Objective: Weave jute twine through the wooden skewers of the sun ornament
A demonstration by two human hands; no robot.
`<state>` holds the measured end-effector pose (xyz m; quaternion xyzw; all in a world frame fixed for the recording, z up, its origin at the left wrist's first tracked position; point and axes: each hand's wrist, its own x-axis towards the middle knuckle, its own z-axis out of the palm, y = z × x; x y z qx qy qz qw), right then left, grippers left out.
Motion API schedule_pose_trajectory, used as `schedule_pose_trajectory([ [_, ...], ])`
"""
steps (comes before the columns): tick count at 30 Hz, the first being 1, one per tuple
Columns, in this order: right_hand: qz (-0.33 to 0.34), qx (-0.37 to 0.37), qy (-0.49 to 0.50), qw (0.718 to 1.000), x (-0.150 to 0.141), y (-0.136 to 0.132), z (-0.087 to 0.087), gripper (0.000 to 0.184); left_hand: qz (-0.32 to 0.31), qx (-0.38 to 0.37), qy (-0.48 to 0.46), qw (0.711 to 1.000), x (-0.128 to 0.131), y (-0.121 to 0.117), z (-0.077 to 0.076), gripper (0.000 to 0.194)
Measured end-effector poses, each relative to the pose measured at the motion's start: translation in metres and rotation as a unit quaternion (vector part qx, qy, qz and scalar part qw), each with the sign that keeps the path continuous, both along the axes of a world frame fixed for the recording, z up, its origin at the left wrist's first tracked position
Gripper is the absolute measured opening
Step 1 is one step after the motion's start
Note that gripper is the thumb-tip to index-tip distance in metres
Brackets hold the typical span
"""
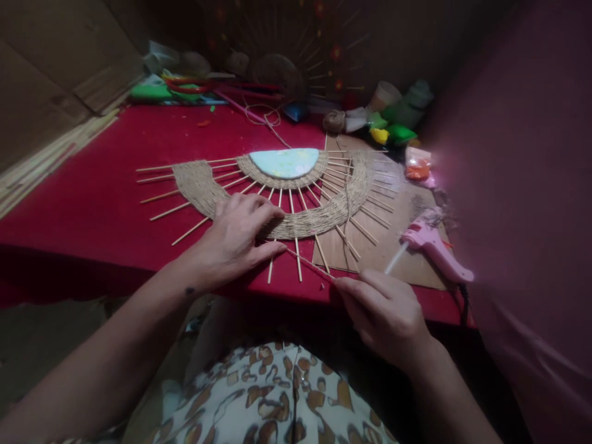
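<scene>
A half-round woven piece (324, 217) lies on the red cloth, its twine bands laced through thin wooden sticks (298, 262) that fan outward. At its centre sits a pale blue half-disc (284, 162). My left hand (243, 231) rests over the outer band, with the thumb and fingers pressing the weave near the front. From beside that thumb a strand of twine (311, 265) runs taut to my right hand (386, 311), whose closed fingers pinch it just off the table's front edge. Part of the band is hidden under my left hand.
A pink glue gun (435, 246) lies on a cardboard sheet (402, 259) at the right. Behind are a twine ball (333, 121), an orange packet (417, 166) and coloured bags (400, 134). Long sticks (50, 163) line the left wall. Red-handled scissors (189, 85) appear to lie at the back.
</scene>
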<state>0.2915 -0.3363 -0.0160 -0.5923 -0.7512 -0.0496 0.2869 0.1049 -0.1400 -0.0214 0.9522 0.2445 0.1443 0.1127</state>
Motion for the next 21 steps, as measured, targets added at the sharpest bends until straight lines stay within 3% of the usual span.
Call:
schedule_pose_trajectory([
  [5, -0.017, -0.025, -0.024, 0.999, -0.002, 0.004, 0.001, 0.019, 0.002, 0.002, -0.006, 1.0, 0.0, 0.0, 0.0, 0.039],
  [13, -0.051, -0.006, -0.099, 0.994, 0.007, 0.016, 0.007, 0.026, 0.007, -0.012, -0.007, 1.0, 0.0, 0.0, -0.001, 0.041],
  [17, -0.091, 0.011, -0.103, 0.991, 0.016, 0.029, 0.011, 0.022, 0.007, -0.017, -0.007, 1.0, 0.0, 0.0, -0.001, 0.041],
  [21, -0.127, -0.016, -0.096, 0.987, 0.024, 0.051, 0.016, 0.02, 0.003, -0.01, -0.007, 1.0, 0.0, 0.0, -0.001, 0.04],
])
